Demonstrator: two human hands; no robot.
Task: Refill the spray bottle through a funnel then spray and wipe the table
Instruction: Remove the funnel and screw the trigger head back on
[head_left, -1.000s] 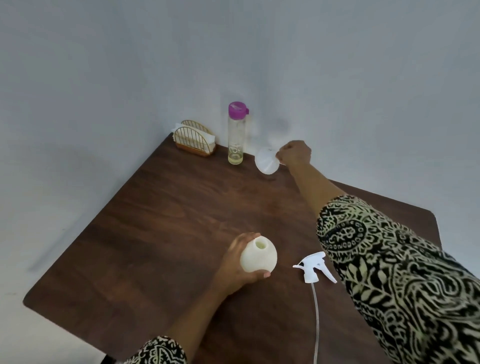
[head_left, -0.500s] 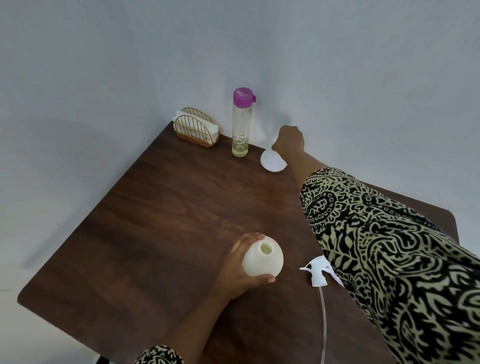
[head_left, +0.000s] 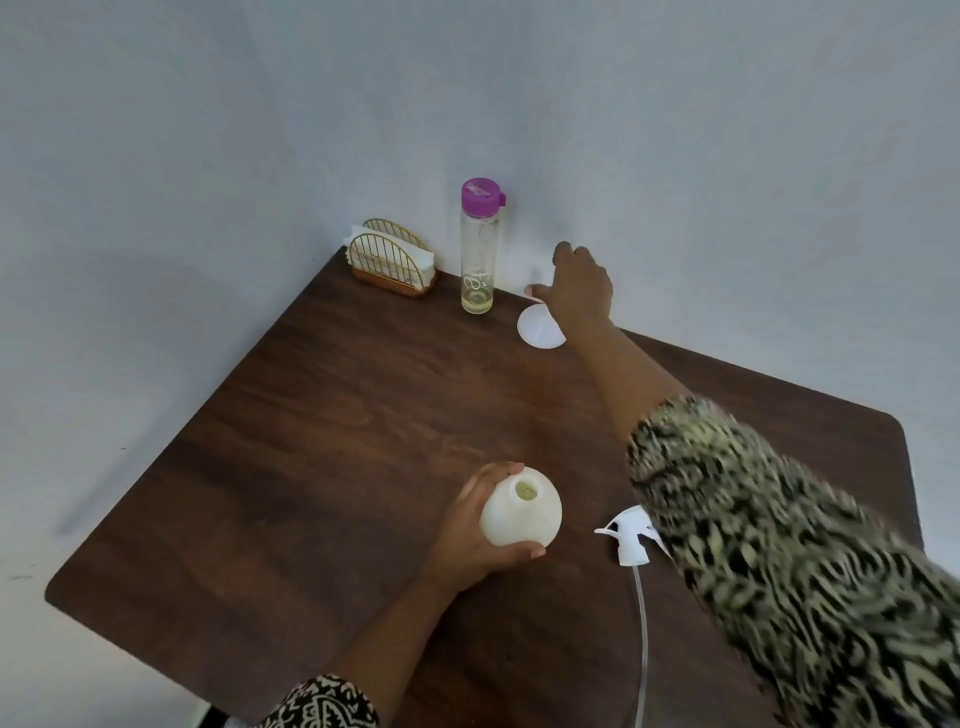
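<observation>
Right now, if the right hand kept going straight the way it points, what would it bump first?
Probably the wall behind the table. The funnel lies at the right hand, not ahead of it, and nothing else shows in between. Depth is unclear, though.

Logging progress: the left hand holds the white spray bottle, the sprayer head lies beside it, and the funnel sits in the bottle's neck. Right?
No. The head view shows the funnel lying far across the table by the right hand; the spray bottle has an open, bare neck. The left hand does hold it, sprayer head beside it.
</observation>
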